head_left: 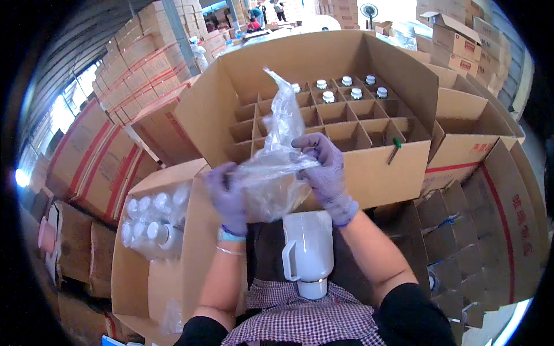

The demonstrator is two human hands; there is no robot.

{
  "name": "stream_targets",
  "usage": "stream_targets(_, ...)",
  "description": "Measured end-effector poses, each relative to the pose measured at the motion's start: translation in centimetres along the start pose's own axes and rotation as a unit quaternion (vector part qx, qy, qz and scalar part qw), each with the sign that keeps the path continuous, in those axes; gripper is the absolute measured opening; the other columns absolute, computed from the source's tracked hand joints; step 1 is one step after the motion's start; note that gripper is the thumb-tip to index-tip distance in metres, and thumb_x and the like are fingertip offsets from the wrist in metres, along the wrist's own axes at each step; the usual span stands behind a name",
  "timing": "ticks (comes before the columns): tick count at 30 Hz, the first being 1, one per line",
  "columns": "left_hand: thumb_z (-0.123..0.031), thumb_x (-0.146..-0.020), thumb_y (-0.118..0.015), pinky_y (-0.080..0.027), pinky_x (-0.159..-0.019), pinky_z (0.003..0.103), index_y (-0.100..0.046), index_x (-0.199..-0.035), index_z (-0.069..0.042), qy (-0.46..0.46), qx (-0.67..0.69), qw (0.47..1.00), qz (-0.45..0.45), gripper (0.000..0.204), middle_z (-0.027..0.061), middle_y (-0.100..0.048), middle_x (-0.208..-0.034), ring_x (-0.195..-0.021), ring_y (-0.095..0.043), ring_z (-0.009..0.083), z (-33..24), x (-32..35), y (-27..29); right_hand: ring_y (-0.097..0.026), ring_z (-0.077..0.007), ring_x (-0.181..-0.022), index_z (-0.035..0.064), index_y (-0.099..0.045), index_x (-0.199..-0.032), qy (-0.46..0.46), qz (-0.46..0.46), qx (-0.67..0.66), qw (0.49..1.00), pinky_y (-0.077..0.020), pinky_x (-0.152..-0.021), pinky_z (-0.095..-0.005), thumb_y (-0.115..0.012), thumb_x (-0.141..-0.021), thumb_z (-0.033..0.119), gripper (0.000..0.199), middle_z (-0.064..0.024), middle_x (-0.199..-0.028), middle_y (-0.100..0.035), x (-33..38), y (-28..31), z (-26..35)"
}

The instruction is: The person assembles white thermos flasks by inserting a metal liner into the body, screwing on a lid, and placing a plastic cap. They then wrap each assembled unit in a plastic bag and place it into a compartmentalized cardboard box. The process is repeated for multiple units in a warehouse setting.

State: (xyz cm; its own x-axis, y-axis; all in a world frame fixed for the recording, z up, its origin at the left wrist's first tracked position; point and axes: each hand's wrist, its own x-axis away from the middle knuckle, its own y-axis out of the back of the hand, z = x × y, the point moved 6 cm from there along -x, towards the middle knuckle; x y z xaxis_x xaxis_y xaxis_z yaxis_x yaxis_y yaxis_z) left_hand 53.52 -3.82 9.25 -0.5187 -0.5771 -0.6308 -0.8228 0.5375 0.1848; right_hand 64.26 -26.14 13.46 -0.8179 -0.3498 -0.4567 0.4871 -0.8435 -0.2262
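A clear plastic bag [269, 184] is stretched between my two gloved hands, its loose end sticking up. My right hand [329, 173], in a purple glove, pinches the bag's right side. On the other side my left hand [227, 196], slightly smeared by motion, is closed at the bag's left edge; its fingertips are partly hidden. Below the hands, against my checked apron [300, 317], rests a glossy white tumbler [314, 248] with a side handle. It lies with its narrow base toward me, and neither hand touches it.
Ahead stands an open carton [381, 173] with cardboard dividers; several white-capped bottles [328, 97] fill its far cells. A green-handled tool [396, 147] sticks at its front edge. At left, a carton [147, 277] holds several plastic-wrapped white containers [161, 233]. Divided cartons [456, 230] stand at right.
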Motion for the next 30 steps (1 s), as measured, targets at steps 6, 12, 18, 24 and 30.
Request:
stream_targets(6, -0.004, -0.093, -0.063, -0.054, -0.09, 0.031, -0.064, -0.121, -0.002, -0.043, -0.075, 0.99, 0.113, 0.028, 0.0052, -0.069, -0.101, -0.097, -0.066, 0.0208, 3.3, 2.4, -1.9, -0.062, -0.032, -0.079, 0.0092, -0.065, -0.095, 0.222, 0.207, 0.452, 0.839, -0.05, -0.075, -0.042, -0.077, -0.071, 0.015, 0.028, -0.0124, -0.077, -0.06, 3.6, 5.8, -7.2)
stream_targets(12, -0.028, -0.095, -0.061, -0.05, -0.091, 0.033, -0.061, -0.113, 0.001, 0.124, 0.225, 0.914, 0.314, 0.034, 0.0097, -0.064, -0.105, -0.104, -0.061, 0.0188, 9.8, 9.5, -6.6, -0.061, -0.0359, -0.089, 0.0109, -0.062, -0.098, 0.243, 0.226, 0.471, 0.817, -0.0456, -0.088, -0.0471, -0.067, -0.077, 0.014, 0.022, -0.0135, -0.084, -0.062, 7.9, 9.7, -11.1)
stream_targets(18, -0.025, -0.087, -0.073, -0.05, -0.087, 0.037, -0.058, -0.115, 0.004, 0.131, 0.149, 0.94, 0.279, 0.043, 0.0097, -0.066, -0.111, -0.1, -0.061, 0.0192, -3.2, 18.2, -0.4, -0.062, -0.0333, -0.087, 0.0068, -0.063, -0.087, 0.07, 0.289, 0.345, 0.89, -0.0487, -0.079, -0.0445, -0.072, -0.081, 0.022, 0.018, -0.0124, -0.085, -0.063, 18.0, 8.7, -3.9)
stream_targets(24, -0.028, -0.099, -0.055, -0.052, -0.083, 0.037, -0.067, -0.103, -0.001, 0.246, 0.075, 0.899, 0.354, 0.03, 0.0076, -0.068, -0.106, -0.097, -0.063, 0.0191, 2.2, 19.8, -0.7, -0.054, -0.0364, -0.122, 0.0091, -0.056, -0.13, -0.074, 0.169, 0.308, 0.933, -0.0417, -0.106, -0.0482, -0.085, -0.071, 0.037, 0.071, -0.0201, -0.128, -0.056, 26.8, 8.0, -2.6)
stream_targets(30, -0.015, -0.095, -0.054, -0.049, -0.085, 0.044, -0.064, -0.114, -0.002, -0.215, 0.027, 0.916, 0.338, 0.025, 0.0149, -0.064, -0.108, -0.104, -0.06, 0.0301, -13.2, 17.5, -7.4, -0.045, -0.0445, -0.13, 0.0152, -0.045, -0.144, 0.095, -0.072, 0.468, 0.876, -0.0393, -0.11, -0.0489, -0.09, -0.063, 0.031, 0.094, -0.0255, -0.143, -0.041, 27.1, 10.1, 3.0)
